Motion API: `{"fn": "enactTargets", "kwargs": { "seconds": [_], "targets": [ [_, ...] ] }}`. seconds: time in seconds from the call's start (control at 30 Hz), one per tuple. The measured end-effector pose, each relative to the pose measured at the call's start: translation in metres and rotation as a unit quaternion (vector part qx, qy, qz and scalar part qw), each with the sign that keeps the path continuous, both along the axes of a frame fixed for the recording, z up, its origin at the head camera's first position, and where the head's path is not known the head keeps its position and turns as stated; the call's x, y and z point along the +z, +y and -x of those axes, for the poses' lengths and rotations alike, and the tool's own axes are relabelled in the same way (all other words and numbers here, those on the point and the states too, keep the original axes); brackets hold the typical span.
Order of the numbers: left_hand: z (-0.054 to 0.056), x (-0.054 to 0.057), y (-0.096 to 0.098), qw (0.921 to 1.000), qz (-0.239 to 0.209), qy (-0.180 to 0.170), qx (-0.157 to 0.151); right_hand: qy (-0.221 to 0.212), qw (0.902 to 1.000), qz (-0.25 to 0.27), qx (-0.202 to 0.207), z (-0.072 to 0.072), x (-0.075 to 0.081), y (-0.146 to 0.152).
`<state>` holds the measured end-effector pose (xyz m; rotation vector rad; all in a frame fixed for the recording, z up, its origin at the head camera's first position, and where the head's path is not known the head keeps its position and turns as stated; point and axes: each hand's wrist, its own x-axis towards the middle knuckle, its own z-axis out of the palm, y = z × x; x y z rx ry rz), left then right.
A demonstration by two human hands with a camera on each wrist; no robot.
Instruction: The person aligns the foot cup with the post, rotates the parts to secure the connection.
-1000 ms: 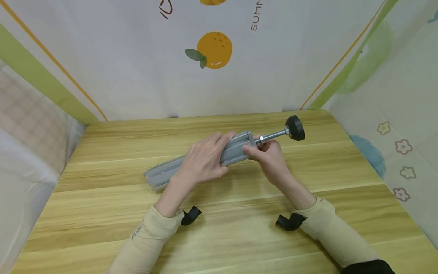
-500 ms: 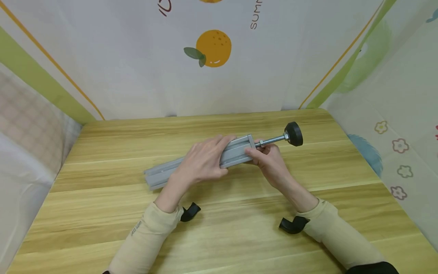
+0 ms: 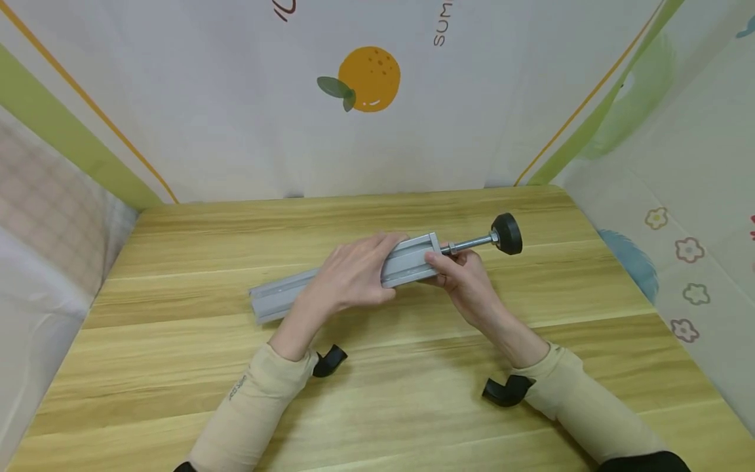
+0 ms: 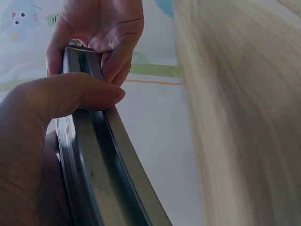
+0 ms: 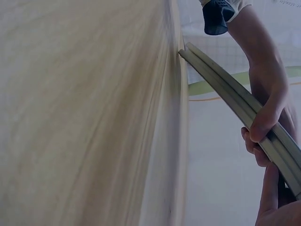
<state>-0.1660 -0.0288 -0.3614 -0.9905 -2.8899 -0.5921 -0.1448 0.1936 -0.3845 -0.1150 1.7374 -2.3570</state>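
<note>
A grey slotted aluminium profile (image 3: 409,263) lies at a slant across the middle of the head view. From its right end a threaded rod (image 3: 474,242) with nuts sticks out, ending in a black levelling foot (image 3: 507,234). My left hand (image 3: 350,275) grips the profile around its middle, thumb across the slot in the left wrist view. At the rod end, my right hand (image 3: 466,282) holds the profile, thumb on its face; the other fingers are partly hidden beneath, close to the nut. In the right wrist view the profile's far end (image 5: 188,52) meets or nearly meets the tabletop.
A wood-grain table (image 3: 377,406) spreads beneath both hands. White printed cloth (image 3: 248,118) hangs behind it and along both sides. Black curved pieces (image 3: 330,360) stick out from both wrists, above the tabletop.
The profile's foot end has dipped slightly, and the profile has turned a little about its length. Both hands keep their hold, the right moving slightly down with the end.
</note>
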Motion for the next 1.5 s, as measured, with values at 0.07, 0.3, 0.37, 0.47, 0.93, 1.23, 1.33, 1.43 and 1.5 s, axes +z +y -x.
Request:
{"fn": "enactTargets", "kwargs": {
  "seconds": [0.07, 0.3, 0.37, 0.47, 0.93, 1.23, 1.33, 1.43, 1.5],
  "targets": [
    [0.0, -0.001, 0.001, 1.0, 0.002, 0.003, 0.003, -0.003, 1.0, 0.005, -0.006, 0.0, -0.001, 0.0],
    [-0.003, -0.003, 0.008, 0.999, 0.022, 0.034, 0.017, -0.012, 0.9996, 0.016, -0.022, 0.0, -0.002, -0.002],
    [-0.004, -0.003, 0.009, 0.9985, 0.03, 0.041, 0.019, -0.015, 0.9995, 0.015, -0.023, 0.0, -0.002, -0.002],
    [-0.005, -0.003, 0.011, 0.9978, 0.037, 0.052, 0.02, -0.017, 0.9995, 0.014, -0.024, -0.001, -0.002, -0.001],
    [-0.003, -0.011, 0.016, 0.9958, 0.033, 0.084, 0.011, -0.023, 0.9995, 0.012, -0.016, 0.001, -0.008, 0.004],
    [-0.002, -0.012, 0.014, 0.9958, 0.024, 0.088, 0.004, -0.019, 0.9996, 0.019, -0.008, 0.002, -0.008, 0.005],
    [-0.002, -0.012, 0.014, 0.9956, 0.023, 0.091, 0.0, -0.014, 0.9997, 0.022, -0.003, 0.002, -0.008, 0.006],
    [-0.002, -0.012, 0.014, 0.9957, 0.021, 0.09, -0.002, -0.007, 0.9997, 0.02, 0.009, 0.003, -0.009, 0.007],
    [-0.002, -0.012, 0.013, 0.996, 0.021, 0.087, -0.002, 0.0, 0.9996, 0.018, 0.02, 0.003, -0.009, 0.009]
  ]
}}
